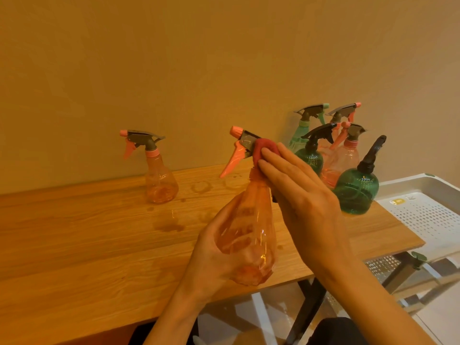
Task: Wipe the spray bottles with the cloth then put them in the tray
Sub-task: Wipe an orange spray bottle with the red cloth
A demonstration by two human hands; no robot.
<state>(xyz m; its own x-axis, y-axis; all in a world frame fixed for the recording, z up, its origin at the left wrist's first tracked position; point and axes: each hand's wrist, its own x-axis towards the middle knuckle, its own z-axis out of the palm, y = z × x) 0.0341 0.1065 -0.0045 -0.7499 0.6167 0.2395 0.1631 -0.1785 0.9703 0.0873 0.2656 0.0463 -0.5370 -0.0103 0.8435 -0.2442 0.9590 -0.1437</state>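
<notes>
Wiping: a person holds an orange spray bottle (249, 230) above the counter (74, 235), near the centre of the view, and rubs its sprayer head with a red cloth (263, 148).
Left hand (211, 255): at 6 o'clock, fingers curled round the bottle's wide lower body, gripping it tilted, nozzle pointing to 10 o'clock.
Right hand (303, 195): fingers straight and together, pressing the cloth against the neck and sprayer head.
Handling: the bottle looks like thin clear plastic, seemingly empty, so probably light and a little squashy; wet marks on the counter suggest it may be slippery. The broad body is the safest place to hold; the trigger is best avoided.
Other bottles: one orange bottle (159, 180) stands at 9 o'clock; a cluster of green and orange bottles (356, 188) stands at 2 o'clock.
Tray (428, 215): white and perforated, at 3 o'clock beside the counter's end, with no bottles seen in its visible part.
</notes>
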